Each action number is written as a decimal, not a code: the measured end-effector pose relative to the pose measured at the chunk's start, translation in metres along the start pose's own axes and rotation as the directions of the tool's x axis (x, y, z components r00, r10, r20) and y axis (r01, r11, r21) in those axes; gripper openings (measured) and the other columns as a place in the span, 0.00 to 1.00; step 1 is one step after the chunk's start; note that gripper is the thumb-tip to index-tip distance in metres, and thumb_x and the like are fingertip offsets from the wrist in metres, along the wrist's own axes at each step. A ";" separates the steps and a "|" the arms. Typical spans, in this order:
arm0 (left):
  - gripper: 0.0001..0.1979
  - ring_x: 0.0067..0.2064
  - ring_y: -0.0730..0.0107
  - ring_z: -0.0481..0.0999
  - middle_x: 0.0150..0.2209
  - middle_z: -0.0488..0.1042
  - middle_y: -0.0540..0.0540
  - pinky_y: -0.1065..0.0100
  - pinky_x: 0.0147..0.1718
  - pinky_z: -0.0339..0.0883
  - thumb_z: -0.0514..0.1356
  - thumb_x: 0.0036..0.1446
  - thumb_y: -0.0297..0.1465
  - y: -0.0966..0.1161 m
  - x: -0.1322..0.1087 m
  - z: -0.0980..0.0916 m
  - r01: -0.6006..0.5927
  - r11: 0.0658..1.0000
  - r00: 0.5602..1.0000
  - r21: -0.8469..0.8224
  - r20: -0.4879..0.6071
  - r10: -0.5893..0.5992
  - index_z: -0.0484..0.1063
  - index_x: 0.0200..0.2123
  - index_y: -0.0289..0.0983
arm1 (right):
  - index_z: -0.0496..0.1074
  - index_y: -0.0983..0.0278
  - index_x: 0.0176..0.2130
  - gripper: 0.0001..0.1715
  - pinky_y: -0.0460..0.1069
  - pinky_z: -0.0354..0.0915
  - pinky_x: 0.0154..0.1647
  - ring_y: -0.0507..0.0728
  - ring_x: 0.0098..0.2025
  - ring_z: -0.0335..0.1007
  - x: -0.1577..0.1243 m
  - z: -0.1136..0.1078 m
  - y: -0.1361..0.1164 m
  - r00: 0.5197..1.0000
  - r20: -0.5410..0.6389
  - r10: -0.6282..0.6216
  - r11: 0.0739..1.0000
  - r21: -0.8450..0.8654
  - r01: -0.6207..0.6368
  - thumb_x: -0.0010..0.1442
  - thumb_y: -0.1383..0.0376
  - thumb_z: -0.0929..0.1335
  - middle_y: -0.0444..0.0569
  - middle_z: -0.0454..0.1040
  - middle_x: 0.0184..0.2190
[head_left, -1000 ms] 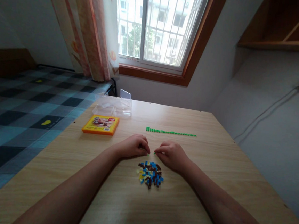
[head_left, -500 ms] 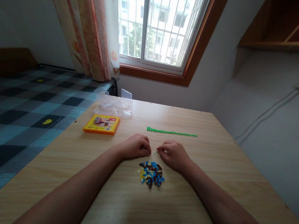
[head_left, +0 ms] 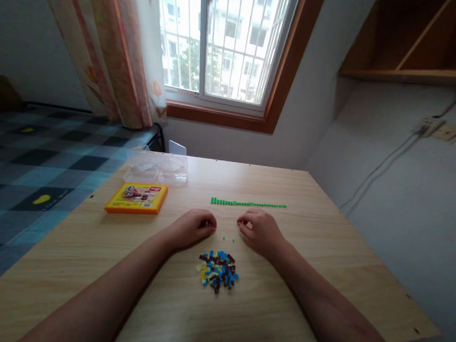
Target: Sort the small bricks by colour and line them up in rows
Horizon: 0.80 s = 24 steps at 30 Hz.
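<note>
My left hand (head_left: pixel 193 226) rests on the wooden table (head_left: pixel 290 283) with its fingers curled in; whether anything is in them is hidden. My right hand (head_left: pixel 258 229) lies a little to the right, fingers pinched together, its contents too small to see. Between the hands two tiny green pieces (head_left: pixel 228 239) lie on the table. Just in front of them sits a small pile of blue, brown and yellow bricks (head_left: pixel 218 269). Beyond the hands runs a straight row of green pieces (head_left: pixel 248 203).
An orange box (head_left: pixel 137 197) lies at the left of the table, with a clear plastic container (head_left: pixel 156 167) behind it. A checked bed cover (head_left: pixel 20 169) borders the table on the left. A grey wall (head_left: pixel 409 197) stands to the right, a window behind.
Both hands have drawn apart, leaving two tiny green pieces lying between them. The camera has swung slightly to the right.
</note>
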<state>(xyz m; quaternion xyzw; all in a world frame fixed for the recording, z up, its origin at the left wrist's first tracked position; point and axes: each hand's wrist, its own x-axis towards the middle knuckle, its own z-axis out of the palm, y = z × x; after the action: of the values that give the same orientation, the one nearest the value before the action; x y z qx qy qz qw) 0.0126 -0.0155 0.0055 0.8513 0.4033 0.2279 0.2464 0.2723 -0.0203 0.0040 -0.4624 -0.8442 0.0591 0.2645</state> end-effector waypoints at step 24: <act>0.11 0.48 0.60 0.74 0.44 0.78 0.44 0.60 0.51 0.67 0.59 0.62 0.36 -0.020 0.005 0.003 -0.097 0.980 0.993 0.176 -0.055 0.108 0.82 0.33 0.42 | 0.83 0.60 0.42 0.14 0.48 0.67 0.48 0.57 0.46 0.76 -0.028 -0.036 0.172 0.826 -0.215 0.521 0.832 -0.088 -0.547 0.63 0.60 0.68 0.50 0.81 0.44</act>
<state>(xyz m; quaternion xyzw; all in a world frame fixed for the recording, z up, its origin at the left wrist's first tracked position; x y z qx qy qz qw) 0.0058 -0.0005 -0.0082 0.8814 0.3848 0.2317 0.1464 0.4314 0.0489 -0.0357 -0.7019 -0.6549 0.0264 0.2788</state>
